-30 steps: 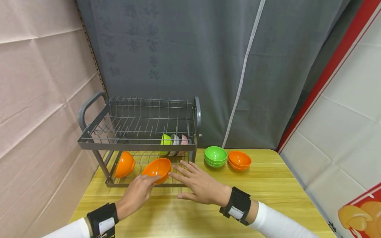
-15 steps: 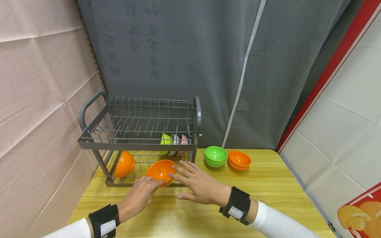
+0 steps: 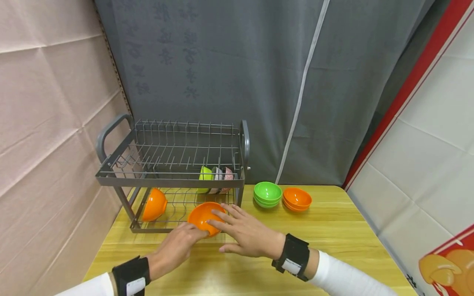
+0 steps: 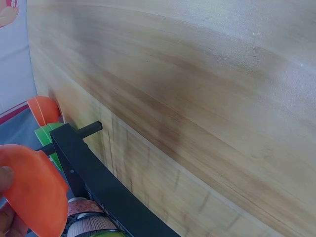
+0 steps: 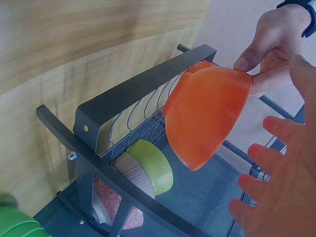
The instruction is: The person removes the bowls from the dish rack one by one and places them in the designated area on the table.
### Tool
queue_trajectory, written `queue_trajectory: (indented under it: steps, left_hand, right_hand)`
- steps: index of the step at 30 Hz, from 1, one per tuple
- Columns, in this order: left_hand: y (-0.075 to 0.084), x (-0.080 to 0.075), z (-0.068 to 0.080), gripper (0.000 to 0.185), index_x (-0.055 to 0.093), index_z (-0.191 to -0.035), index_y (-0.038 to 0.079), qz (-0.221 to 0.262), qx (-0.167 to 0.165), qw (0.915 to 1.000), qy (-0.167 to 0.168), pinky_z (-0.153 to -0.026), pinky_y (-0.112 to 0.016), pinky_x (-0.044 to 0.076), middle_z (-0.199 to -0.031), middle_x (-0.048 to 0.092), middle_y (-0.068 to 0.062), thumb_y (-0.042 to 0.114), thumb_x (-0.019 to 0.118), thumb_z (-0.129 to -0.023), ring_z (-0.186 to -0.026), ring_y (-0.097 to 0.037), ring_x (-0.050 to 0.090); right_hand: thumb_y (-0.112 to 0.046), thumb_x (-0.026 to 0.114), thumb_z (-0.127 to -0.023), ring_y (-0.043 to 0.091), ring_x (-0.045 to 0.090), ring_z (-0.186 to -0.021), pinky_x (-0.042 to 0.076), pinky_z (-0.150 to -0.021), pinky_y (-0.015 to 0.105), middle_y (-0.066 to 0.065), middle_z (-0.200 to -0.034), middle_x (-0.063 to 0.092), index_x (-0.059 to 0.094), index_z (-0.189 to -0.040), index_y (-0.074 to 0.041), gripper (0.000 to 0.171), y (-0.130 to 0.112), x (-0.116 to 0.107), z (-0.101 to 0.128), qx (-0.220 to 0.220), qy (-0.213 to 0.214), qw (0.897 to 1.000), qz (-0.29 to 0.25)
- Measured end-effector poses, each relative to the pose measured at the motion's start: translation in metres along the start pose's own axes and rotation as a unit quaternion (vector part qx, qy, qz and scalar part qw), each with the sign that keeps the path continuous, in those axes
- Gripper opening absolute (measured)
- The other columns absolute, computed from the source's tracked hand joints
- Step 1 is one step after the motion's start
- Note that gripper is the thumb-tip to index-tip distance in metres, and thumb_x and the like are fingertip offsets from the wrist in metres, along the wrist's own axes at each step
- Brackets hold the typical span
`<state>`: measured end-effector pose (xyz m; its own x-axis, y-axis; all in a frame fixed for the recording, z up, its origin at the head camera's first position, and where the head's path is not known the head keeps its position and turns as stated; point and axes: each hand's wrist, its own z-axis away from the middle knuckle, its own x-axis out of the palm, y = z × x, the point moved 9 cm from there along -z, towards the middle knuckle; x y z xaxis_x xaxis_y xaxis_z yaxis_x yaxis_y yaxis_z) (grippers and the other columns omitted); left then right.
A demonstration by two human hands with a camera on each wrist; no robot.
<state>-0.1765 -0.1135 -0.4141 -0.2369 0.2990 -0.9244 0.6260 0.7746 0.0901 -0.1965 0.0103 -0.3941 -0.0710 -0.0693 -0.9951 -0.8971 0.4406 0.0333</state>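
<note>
An orange bowl (image 3: 201,214) is tilted in front of the lower shelf of a two-tier dish rack (image 3: 170,182). My left hand (image 3: 177,246) pinches its rim, thumb on one side and fingers on the other, as the right wrist view also shows with the bowl (image 5: 210,111) in the air. My right hand (image 3: 252,233) has its fingers spread close to the bowl's right side; in the right wrist view they look apart from it. A second orange bowl (image 3: 154,205) stands on edge at the lower shelf's left end.
Light green (image 3: 206,174), striped (image 5: 133,173) and pink (image 5: 118,202) bowls stand on edge at the rack's right end. Right of the rack, stacked green bowls (image 3: 267,193) and stacked orange bowls (image 3: 297,199) sit on the wooden table (image 3: 333,230). A grey curtain (image 3: 259,82) hangs behind.
The left hand has drawn the orange bowl to the right and nearer to me, away from the lower shelf. My right hand has hardly moved.
</note>
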Motion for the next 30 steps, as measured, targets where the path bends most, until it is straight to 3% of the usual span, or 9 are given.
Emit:
queue_trajectory:
  steps: [6,20,30]
  left_hand:
    - [0.008,0.0,-0.001,0.054,0.077,-0.112,0.019,-0.004,0.022,0.9997,-0.007,-0.091,-0.034,0.059,-0.108,0.078,0.005,-0.012,0.081,-0.068,-0.095,-0.009,0.07]
    - [0.026,-0.006,0.0,0.041,0.079,-0.104,0.02,-0.018,0.107,0.9928,0.051,-0.084,-0.026,0.058,-0.099,0.078,0.01,-0.002,0.085,-0.069,-0.088,-0.005,0.068]
    - [0.035,-0.008,-0.001,0.043,0.078,-0.108,0.022,-0.008,0.149,0.9875,0.052,-0.091,-0.026,0.057,-0.104,0.078,0.013,-0.001,0.082,-0.072,-0.095,-0.004,0.068]
  right_hand:
    - [-0.061,0.049,-0.099,0.033,0.018,-0.158,0.024,-0.128,0.052,0.006,-0.169,0.026,0.026,-0.162,-0.026,0.076,-0.003,0.003,0.001,-0.001,-0.006,1.0,-0.003]
    - [-0.064,0.043,-0.1,0.034,0.021,-0.157,0.024,-0.128,0.052,0.006,-0.168,0.027,0.03,-0.161,-0.022,0.075,-0.007,0.01,0.005,-0.016,-0.01,1.0,0.005]
    - [-0.067,0.034,-0.101,0.032,0.028,-0.155,0.025,-0.128,0.048,0.005,-0.166,0.034,0.033,-0.159,-0.022,0.074,-0.011,0.015,0.013,-0.024,-0.019,0.999,0.02]
